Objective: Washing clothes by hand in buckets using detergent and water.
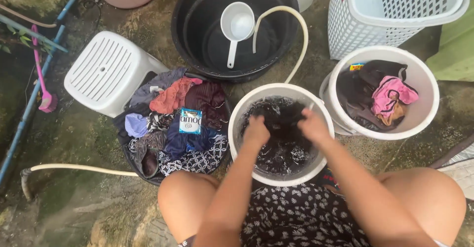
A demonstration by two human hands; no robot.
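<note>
A white bucket (242,109) stands between my knees, holding dark water and a dark wet garment (281,116). My left hand (256,130) grips the garment at its left side, above the water. At the cloth's right side my right hand (313,126) is clenched on the same cloth. Both fists are close together, with the cloth bunched between them.
A heap of mixed clothes (173,123) with a blue sachet (190,120) on top lies to the left. A second white bucket (424,86) with dark and pink clothes stands right. Behind are a black tub (190,27) with a white ladle (236,25), a hose (300,39), a white stool (106,69) and a laundry basket (345,24).
</note>
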